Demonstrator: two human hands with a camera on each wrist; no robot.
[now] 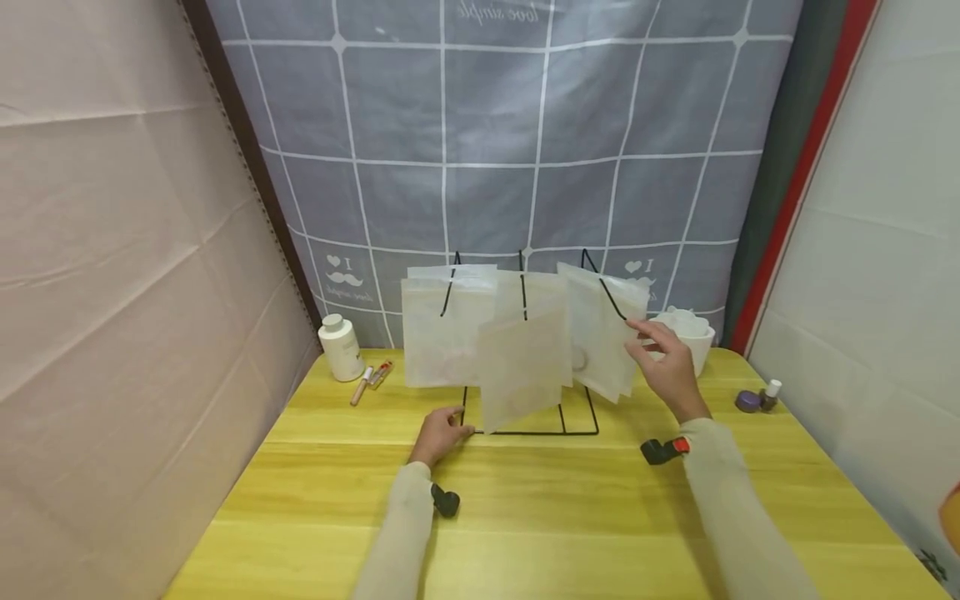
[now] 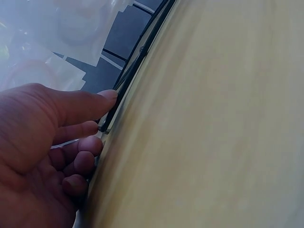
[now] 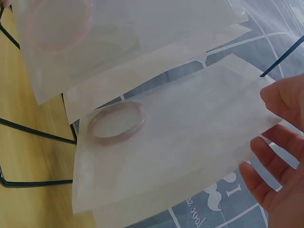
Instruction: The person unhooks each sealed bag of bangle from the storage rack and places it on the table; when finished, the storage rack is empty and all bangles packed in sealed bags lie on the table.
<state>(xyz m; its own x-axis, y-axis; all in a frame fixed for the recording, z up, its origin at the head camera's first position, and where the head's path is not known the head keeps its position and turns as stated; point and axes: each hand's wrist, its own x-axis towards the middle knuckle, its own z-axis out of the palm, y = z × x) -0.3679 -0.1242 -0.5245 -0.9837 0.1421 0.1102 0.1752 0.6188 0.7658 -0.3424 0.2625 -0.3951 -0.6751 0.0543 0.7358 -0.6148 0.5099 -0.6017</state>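
A black wire rack (image 1: 525,432) stands on the yellow table (image 1: 525,517) with several translucent white bags hanging from its hooks. At the rack's front left corner my left hand (image 1: 459,421) lies on the table. There thumb and curled index finger (image 2: 85,129) pinch the base wire (image 2: 137,57). My right hand (image 1: 637,337) is at the right bag (image 1: 600,333), which tilts outward. Thumb and fingers (image 3: 266,161) hold that bag (image 3: 180,142) by its right edge. A pale ring (image 3: 117,122) lies inside it.
A white bottle (image 1: 341,348) and small tubes (image 1: 371,379) sit at the back left. A white bowl (image 1: 686,333) stands just behind my right hand, and a small purple bottle (image 1: 759,396) sits at the right edge. A grey checked cloth (image 1: 525,167) hangs behind the rack.
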